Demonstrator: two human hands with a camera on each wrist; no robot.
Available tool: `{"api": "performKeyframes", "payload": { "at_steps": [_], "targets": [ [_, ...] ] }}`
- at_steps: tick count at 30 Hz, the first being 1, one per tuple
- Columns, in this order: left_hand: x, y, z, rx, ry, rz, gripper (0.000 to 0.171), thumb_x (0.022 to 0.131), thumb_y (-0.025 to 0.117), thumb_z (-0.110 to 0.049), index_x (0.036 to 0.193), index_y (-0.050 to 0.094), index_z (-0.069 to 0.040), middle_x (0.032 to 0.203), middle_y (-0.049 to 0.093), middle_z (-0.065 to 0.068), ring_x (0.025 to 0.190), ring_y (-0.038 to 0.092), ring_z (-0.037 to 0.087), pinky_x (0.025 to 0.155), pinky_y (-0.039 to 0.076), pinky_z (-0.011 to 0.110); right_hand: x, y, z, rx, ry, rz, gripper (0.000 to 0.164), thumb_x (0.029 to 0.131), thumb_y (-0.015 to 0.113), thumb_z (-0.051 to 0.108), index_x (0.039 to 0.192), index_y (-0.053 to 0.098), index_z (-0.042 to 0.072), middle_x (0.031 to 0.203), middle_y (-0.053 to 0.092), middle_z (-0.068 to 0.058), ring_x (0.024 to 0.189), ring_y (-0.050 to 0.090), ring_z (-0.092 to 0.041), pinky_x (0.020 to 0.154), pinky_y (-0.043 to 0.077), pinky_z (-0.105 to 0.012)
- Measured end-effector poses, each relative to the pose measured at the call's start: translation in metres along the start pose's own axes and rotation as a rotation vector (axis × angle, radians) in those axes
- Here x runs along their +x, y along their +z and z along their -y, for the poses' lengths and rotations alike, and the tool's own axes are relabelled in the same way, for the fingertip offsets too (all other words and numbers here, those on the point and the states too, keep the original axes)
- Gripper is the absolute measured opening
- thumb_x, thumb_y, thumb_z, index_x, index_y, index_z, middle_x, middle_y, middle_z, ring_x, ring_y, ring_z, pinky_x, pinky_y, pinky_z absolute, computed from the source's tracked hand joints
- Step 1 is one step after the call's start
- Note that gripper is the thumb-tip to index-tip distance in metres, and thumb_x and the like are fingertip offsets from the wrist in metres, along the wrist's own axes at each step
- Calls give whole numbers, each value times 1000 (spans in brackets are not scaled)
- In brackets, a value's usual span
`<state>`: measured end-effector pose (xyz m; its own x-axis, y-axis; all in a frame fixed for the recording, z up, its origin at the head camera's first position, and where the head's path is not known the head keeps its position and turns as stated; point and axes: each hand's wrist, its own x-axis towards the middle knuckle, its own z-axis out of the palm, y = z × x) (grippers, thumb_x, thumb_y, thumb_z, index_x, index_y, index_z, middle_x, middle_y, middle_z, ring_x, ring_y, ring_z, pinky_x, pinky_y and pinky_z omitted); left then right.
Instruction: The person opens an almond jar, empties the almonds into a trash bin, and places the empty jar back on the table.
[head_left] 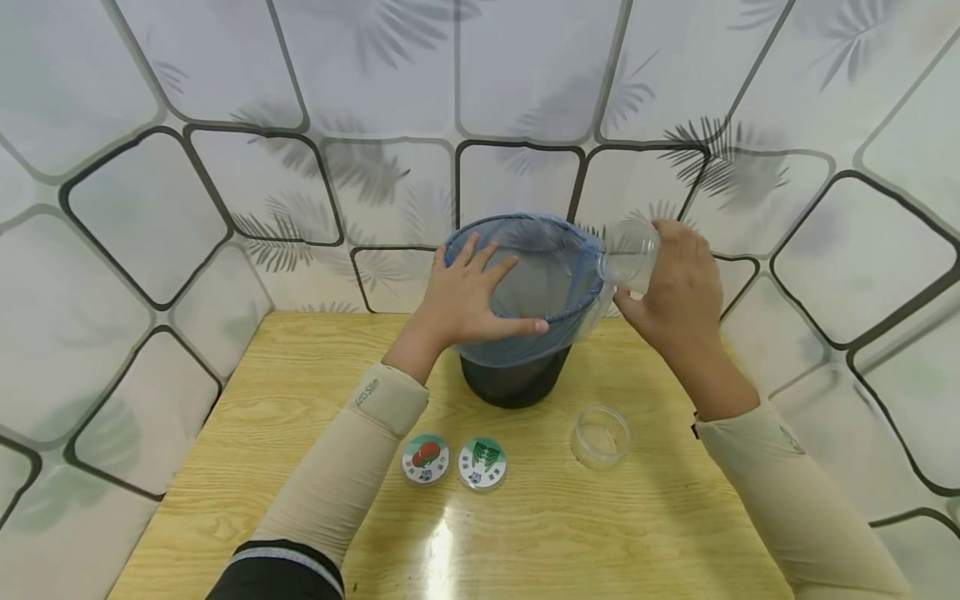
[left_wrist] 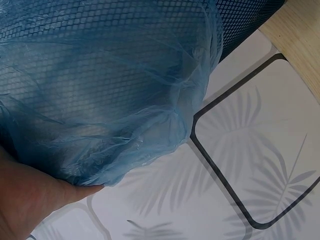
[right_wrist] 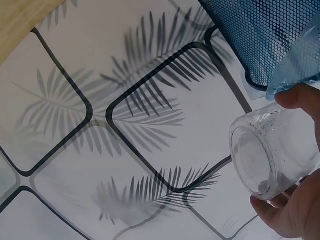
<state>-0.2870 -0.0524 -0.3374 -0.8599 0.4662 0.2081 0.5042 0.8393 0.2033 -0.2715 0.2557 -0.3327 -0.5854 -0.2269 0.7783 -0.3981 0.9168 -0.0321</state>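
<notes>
A black mesh trash bin (head_left: 513, 383), lined with a thin blue plastic bag (head_left: 543, 283), stands on the table. My left hand (head_left: 468, 300) lies at the bin's left and front rim, fingers spread and straight. In the left wrist view, its thumb (left_wrist: 55, 197) touches the edge of the bag (left_wrist: 150, 130). At the right rim, my right hand (head_left: 682, 292) grips a clear jar (head_left: 632, 254) tipped on its side, its mouth toward the bin. The right wrist view shows small dark specks on the jar's wall (right_wrist: 272, 145).
Two round containers with printed lids, one with a red vegetable (head_left: 426, 459) and one with a green vegetable (head_left: 482, 464), stand in front of the bin. A clear round container (head_left: 600, 458) is to their right. A patterned wall (head_left: 517, 183) rises behind the wooden table (head_left: 322, 367).
</notes>
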Motion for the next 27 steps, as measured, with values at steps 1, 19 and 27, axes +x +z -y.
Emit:
{"api": "performKeyframes", "payload": {
  "at_steps": [1,19,27],
  "targets": [
    [0,0,0,-1,-1,1,111,80,52,-96,169,32,-33,178,21,7,167,2,37,127,-2,77,-2,0,-1,21,26,1,90,77,86,15,152,39,-1,135,54,-33,122,53,-53,102,48,-66],
    [0,4,0,-14,-6,-4,113,80,53,-95,171,25,-33,179,16,8,167,1,38,127,4,76,-64,13,-15,197,376,170,101,76,91,27,160,38,6,134,48,-35,106,54,-56,84,48,-74],
    [0,2,1,5,-5,-9,114,80,51,-96,171,24,-33,179,17,8,167,2,39,127,5,76,-86,14,-21,199,472,280,96,79,91,32,155,40,1,136,50,-33,110,58,-53,85,53,-71]
  ]
}}
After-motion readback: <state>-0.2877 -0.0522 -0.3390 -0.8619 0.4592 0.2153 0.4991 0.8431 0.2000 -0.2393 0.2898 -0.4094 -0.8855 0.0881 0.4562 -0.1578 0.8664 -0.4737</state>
